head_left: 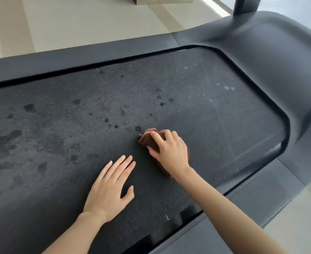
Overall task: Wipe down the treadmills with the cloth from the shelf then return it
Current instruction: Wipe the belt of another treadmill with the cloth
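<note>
While the right hand [170,152] presses down on a bunched brown cloth [147,140], fingers curled over it, the left hand [110,186] lies flat and open just beside it, fingers spread, holding nothing. Both rest on the treadmill belt [215,116], a dark, grainy surface speckled with darker wet-looking spots beyond and left of the hands. Smooth grey side rails [77,55] frame the belt, curving into a rounded hood [279,52] to the right. Pale floor [77,21] lies beyond.
</note>
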A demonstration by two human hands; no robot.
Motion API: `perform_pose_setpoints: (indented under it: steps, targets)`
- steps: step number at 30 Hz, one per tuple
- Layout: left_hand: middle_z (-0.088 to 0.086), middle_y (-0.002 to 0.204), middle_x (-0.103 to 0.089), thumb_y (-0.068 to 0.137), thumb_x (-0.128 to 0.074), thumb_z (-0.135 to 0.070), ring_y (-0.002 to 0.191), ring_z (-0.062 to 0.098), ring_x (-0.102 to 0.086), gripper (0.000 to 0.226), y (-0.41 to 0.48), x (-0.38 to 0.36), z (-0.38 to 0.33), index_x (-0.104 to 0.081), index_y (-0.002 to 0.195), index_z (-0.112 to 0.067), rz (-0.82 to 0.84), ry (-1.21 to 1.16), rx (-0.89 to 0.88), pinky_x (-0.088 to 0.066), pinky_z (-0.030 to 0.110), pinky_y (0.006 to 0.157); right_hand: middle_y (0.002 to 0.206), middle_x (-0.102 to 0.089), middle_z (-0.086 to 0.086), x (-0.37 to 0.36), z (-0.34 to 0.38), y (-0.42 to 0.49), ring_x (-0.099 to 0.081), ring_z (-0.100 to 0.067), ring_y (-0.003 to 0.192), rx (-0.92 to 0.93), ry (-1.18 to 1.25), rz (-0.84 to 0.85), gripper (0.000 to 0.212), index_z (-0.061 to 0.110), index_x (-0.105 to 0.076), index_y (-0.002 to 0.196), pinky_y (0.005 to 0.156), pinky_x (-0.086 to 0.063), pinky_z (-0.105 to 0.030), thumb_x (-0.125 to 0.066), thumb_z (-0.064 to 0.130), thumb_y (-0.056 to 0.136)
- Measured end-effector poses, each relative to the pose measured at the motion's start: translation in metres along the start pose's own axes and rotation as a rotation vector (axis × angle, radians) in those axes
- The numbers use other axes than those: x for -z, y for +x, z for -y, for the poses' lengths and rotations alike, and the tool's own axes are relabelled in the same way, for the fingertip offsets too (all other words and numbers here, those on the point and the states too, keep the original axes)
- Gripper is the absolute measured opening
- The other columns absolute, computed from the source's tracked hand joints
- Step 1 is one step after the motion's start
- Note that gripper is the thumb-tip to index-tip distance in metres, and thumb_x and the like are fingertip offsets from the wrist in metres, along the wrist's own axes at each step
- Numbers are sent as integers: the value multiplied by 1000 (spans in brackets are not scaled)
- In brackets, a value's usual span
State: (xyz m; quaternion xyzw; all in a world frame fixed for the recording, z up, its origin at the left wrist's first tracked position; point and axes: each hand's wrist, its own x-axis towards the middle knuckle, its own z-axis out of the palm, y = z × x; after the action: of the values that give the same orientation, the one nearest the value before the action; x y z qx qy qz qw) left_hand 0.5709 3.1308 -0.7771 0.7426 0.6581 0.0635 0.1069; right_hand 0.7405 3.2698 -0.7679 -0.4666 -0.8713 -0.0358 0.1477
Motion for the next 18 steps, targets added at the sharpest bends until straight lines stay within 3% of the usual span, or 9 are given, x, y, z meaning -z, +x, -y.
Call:
perform_pose_setpoints:
  steps: [2,6,9,11,15,18]
  targets:
    - [-5,152,-30,86,-35,-42,141,11,-21,61,0,0,1,-40,142,-18,-11,-23,8,-12,34,115,94,-62,-10,7,-32,6,-58,-33,82,-32,0,15,37,22,-64,113,63,-50,-38,-66,40,80]
    - [-6,152,-30,87,-36,-41,141,10,-21,60,-1,-3,2,-39,143,-19,-24,-45,-10,-12,34,115,109,-58,-15,19,-124,9,-53,-37,99,-440,-82,27,41,23,-56,124,75,-48,-43,-58,43,88]
    - [-7,153,-28,88,-35,-41,142,10,-19,60,0,-6,4,-37,144,-20,-37,-40,-17,-12,34,116,110,-56,-18,22,-143,-11,-52,-39,98,-637,-99,0,42,20,-53,123,72,-46,-42,-55,44,89]
    - [-6,153,-28,88,-34,-41,142,10,-18,60,-1,-6,3,-36,144,-19,-39,-41,-18,-12,34,116,107,-56,-18,25,-115,-25,-53,-38,94,-631,-110,5,41,19,-53,122,70,-45,-39,-56,44,89]
    - [-7,153,-25,88,-29,-43,143,8,-15,62,-3,0,-1,-34,145,-19,-36,-25,-16,-8,32,117,94,-58,-12,34,-21,-71,-55,-33,80,-412,-26,29,39,21,-60,112,61,-45,-36,-63,42,80]
    - [-6,153,-25,90,-43,-35,142,8,-13,59,-2,4,-7,-33,145,-18,-45,-53,17,-8,32,118,88,-59,-8,37,32,-117,-54,-26,69,-204,40,27,40,22,-62,104,54,-45,-32,-71,42,71]
